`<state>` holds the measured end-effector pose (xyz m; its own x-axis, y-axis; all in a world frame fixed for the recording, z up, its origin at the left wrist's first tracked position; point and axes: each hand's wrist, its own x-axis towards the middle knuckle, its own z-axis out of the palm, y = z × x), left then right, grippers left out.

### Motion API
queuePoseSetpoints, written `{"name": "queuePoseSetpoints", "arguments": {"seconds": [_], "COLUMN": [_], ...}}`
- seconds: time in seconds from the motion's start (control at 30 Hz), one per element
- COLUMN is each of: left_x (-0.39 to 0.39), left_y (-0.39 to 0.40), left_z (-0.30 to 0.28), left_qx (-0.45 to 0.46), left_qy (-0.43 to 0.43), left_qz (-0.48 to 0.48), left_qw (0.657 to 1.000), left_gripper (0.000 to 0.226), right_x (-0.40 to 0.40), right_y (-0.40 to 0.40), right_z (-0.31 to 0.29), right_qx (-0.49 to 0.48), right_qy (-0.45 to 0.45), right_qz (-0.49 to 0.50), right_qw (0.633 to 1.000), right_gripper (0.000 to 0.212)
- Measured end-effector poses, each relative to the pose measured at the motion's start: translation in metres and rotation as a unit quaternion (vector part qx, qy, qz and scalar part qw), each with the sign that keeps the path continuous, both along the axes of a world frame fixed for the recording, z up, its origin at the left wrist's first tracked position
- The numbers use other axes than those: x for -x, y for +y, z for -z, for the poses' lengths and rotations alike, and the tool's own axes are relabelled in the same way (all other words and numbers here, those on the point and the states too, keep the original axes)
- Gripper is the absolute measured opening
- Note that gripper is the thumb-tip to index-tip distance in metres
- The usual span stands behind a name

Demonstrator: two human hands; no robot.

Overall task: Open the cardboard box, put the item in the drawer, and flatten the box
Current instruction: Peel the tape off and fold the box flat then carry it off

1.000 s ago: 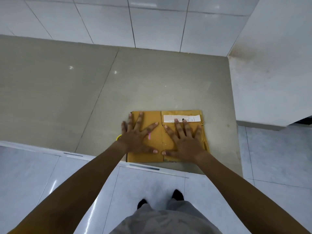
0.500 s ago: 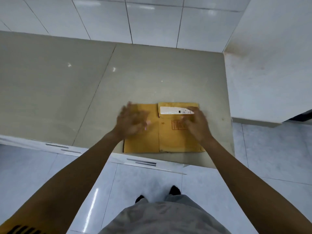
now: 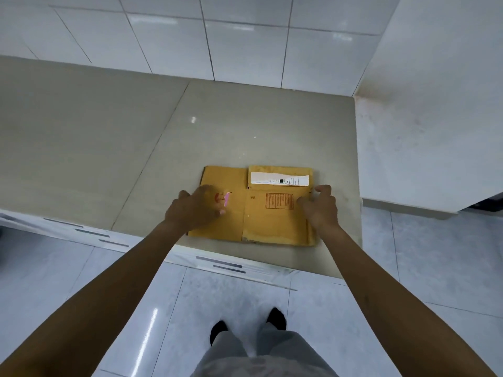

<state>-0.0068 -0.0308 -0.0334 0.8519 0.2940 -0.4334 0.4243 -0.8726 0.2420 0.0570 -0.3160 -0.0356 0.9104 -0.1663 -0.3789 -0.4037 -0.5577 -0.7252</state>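
The brown cardboard box point(image 3: 268, 224) lies flattened on the beige counter point(image 3: 109, 148), close to its front edge. A white label runs along its far right flap and a red printed stamp sits near the middle. My left hand point(image 3: 194, 206) hovers over the box's left half with fingers loosely curled, and it hides part of a red mark. My right hand point(image 3: 319, 206) is at the box's right edge, fingers bent and apart, holding nothing. The item from the box is not in sight.
White drawer fronts with dark slot handles point(image 3: 223, 265) run below the counter's front edge. A white tiled wall point(image 3: 190, 36) stands behind the counter, and a white block point(image 3: 435, 118) borders it on the right. My feet stand on the glossy tile floor point(image 3: 236, 300).
Both hands lay flat and spread, pressing on the box, one second ago. They have lifted and moved apart toward its left and right sides, with fingers now curled.
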Motion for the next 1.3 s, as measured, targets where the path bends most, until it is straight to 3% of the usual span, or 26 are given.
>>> {"name": "queuePoseSetpoints", "arguments": {"seconds": [0.07,0.2,0.4,0.5,0.67,0.9,1.13,1.3], "left_x": [-0.002,-0.004,-0.005,0.005,0.031,0.096,0.157,0.174], "left_y": [0.006,0.011,-0.002,-0.010,-0.026,-0.058,-0.116,-0.169], "left_z": [0.005,0.004,-0.002,-0.010,-0.033,-0.069,-0.093,-0.098], "left_qx": [0.060,0.156,0.053,0.027,0.031,-0.005,-0.020,-0.030], "left_qy": [-0.001,-0.057,-0.003,-0.034,-0.145,-0.194,-0.223,-0.269], "left_qz": [-0.027,-0.069,0.087,0.150,0.220,0.255,0.341,0.375], "left_qw": [0.998,0.984,0.995,0.988,0.964,0.947,0.913,0.886], "left_gripper": [0.109,0.104,0.092,0.102,0.100,0.104,0.132,0.124], "right_x": [-0.002,-0.007,-0.001,0.006,0.032,0.104,0.184,0.222], "right_y": [-0.002,-0.008,-0.008,-0.010,-0.025,-0.082,-0.161,-0.227], "right_z": [-0.001,-0.002,-0.004,-0.010,-0.035,-0.081,-0.122,-0.131], "right_qx": [-0.026,-0.061,0.009,0.018,-0.018,-0.061,-0.113,-0.149], "right_qy": [-0.009,-0.025,-0.025,-0.036,-0.085,-0.154,-0.167,-0.166], "right_qz": [-0.014,-0.037,-0.153,-0.155,-0.119,-0.078,-0.023,0.041], "right_qw": [1.000,0.997,0.988,0.987,0.989,0.983,0.979,0.974], "right_gripper": [0.056,0.063,0.059,0.061,0.064,0.061,0.052,0.049]}}
